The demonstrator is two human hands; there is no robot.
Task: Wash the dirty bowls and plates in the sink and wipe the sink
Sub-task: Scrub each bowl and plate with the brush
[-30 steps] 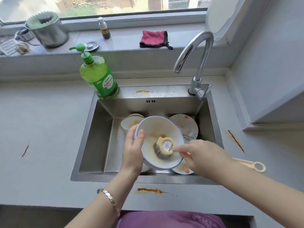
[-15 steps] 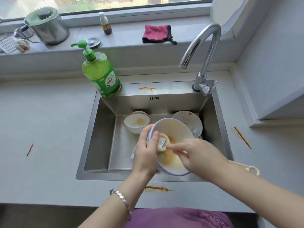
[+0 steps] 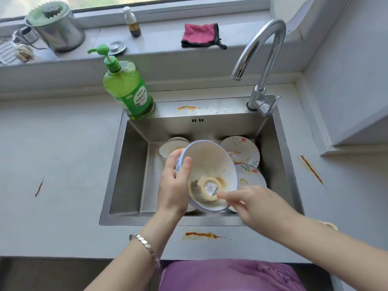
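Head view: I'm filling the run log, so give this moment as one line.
step: scrubbing bowl | left hand: grips bowl rim over sink | right hand: pinches scrubber inside bowl | tap: no water

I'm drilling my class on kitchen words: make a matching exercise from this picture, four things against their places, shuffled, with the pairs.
Things:
1 soap bottle
2 cloth
3 bowl
4 faucet

Places:
A in the left hand
B back right of the sink
C on the windowsill
D back left of the sink

Pairs: 1-D; 2-C; 3-A; 4-B
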